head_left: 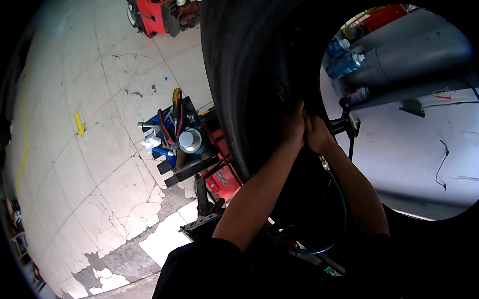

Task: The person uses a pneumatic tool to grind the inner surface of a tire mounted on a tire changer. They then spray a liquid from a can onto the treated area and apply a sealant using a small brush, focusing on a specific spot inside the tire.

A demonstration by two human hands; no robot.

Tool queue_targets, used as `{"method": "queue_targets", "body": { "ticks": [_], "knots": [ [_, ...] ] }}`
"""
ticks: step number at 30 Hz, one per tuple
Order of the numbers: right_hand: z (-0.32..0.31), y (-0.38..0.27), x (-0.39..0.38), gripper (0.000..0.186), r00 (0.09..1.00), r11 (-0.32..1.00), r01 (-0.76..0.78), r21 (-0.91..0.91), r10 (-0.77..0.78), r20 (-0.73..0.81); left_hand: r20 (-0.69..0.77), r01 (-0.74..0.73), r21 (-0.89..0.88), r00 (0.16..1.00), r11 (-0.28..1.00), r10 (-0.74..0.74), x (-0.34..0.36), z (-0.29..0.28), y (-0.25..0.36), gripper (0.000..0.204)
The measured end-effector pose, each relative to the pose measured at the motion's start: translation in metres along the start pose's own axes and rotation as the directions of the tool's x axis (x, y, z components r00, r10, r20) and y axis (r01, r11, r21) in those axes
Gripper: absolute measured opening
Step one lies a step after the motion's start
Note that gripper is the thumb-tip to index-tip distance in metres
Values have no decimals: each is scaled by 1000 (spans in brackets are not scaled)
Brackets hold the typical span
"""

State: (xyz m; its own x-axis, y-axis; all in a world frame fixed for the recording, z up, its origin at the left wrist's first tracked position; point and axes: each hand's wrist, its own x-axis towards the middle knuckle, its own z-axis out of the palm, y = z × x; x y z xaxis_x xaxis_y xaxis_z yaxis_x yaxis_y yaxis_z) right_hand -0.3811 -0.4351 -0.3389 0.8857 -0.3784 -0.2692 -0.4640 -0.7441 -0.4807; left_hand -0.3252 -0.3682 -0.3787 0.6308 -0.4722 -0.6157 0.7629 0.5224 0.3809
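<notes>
Deep inside a large black tyre, both my hands are closed close together. My left hand has its fingers wrapped round something dark, mostly hidden by shadow. Beside it, my right hand grips the rear of what looks like an air tool. A metal hose fitting comes out below that hand, and a thin green-blue air hose curves down from it. Just beyond my left hand a dark narrow tip points at the tyre's inner wall. The tool's exact kind is too dark to tell.
Left of the tyre, a tool tray holds a metal can, pliers and other tools. A red machine stands on the tiled floor at the back. Through the tyre's opening show blue spray cans and a grey cylinder.
</notes>
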Motion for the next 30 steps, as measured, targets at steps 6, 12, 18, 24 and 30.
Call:
{"method": "queue_targets", "body": {
  "ticks": [6,12,18,24,30],
  "knots": [
    [3,2,-16,47,997,998,-56,27,57,-44,-33,20,27,999,999,-19,-16,2,-3,9],
    [-4,3,-5,50,999,999,-40,13,40,-6,-39,31,0,999,1000,-31,-7,9,1,11],
    [-8,2,-6,52,997,998,-60,-22,59,-57,29,-15,-11,999,1000,15,-9,14,2,8],
    [-10,13,-15,51,992,992,-120,31,119,30,-39,34,-1,999,999,-34,-10,13,-16,7],
    [-20,0,2,49,999,998,-45,-51,46,22,56,-11,-33,998,999,13,-2,13,-4,8]
  ]
}}
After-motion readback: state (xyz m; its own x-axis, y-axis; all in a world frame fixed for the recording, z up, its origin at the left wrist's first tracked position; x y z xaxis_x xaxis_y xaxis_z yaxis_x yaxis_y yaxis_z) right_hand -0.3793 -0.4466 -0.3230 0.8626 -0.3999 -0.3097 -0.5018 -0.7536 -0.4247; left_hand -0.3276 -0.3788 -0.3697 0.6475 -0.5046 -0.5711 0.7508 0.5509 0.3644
